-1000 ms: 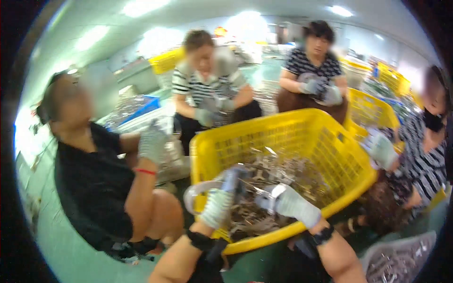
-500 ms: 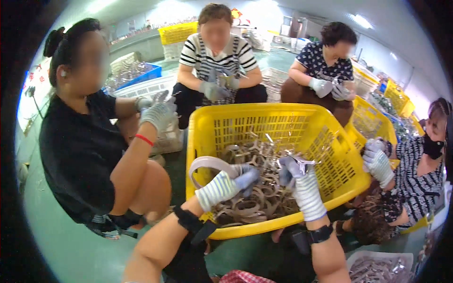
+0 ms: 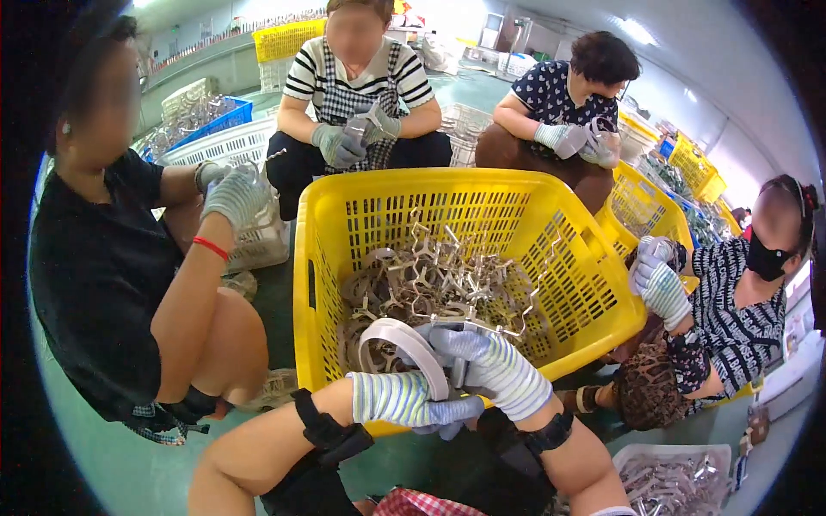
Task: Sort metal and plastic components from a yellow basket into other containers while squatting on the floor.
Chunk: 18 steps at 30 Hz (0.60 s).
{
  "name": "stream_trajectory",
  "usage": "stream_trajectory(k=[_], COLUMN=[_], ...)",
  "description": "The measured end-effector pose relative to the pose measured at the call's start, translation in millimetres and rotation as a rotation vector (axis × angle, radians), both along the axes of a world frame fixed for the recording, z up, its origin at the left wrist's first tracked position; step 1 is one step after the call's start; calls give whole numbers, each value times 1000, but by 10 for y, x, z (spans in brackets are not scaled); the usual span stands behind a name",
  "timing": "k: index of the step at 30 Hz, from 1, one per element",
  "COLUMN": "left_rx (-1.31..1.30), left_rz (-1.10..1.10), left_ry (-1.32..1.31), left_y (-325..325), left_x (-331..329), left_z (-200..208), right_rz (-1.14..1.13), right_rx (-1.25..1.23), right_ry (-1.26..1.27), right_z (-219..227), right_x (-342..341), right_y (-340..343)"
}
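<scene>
My left hand [image 3: 420, 406], in a striped knit glove with grey fingers, is closed at the lower end of a pale grey ring-shaped band [image 3: 375, 334]. My right hand [image 3: 499, 365], gloved alike, grips a shiny branched metal piece [image 3: 469, 325] over the near rim of a yellow plastic basket [image 3: 323, 258]. A thin zigzag metal strip [image 3: 535, 297] rises beside that piece; whether they are joined I cannot tell. Both hands almost meet, and a small grey part shows between them. Inside the basket lies a tangled heap of metal pieces and curved bands [image 3: 430, 275].
Several people sit around the basket, gloved hands busy with small parts: one at left [image 3: 95, 275], others beyond and at right [image 3: 731, 310]. A white tray of metal pieces [image 3: 727, 456] stands at lower right. More yellow baskets [image 3: 641, 202] and a blue crate [image 3: 245, 112] stand behind.
Both hands have come back from over the heap to the near rim and drawn together, the ring-shaped band moving with the left. The view has shifted, so the basket sits further left.
</scene>
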State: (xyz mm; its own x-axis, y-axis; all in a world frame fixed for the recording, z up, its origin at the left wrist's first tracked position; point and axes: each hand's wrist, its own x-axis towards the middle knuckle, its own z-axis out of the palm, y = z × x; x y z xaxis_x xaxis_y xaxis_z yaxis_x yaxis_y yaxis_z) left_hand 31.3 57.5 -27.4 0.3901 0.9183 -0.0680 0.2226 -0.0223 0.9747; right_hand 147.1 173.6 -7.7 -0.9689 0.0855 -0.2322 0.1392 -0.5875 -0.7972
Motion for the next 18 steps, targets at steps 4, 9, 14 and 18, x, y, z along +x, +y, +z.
stream_trajectory(k=[4,9,14,18], left_rx=[102,108,872,393], left_rz=[9,45,315,397], left_ry=[15,195,199,85], left_y=[-52,-57,71,2], left_x=[-34,10,31,-152], left_z=[7,-116,107,144], right_rz=[-19,-41,-242,-389], right_rx=[636,300,394,153], right_ry=[86,49,128,161], right_z=[-198,12,-240,-81], right_x=[2,44,110,113], right_y=[69,-72,186,226])
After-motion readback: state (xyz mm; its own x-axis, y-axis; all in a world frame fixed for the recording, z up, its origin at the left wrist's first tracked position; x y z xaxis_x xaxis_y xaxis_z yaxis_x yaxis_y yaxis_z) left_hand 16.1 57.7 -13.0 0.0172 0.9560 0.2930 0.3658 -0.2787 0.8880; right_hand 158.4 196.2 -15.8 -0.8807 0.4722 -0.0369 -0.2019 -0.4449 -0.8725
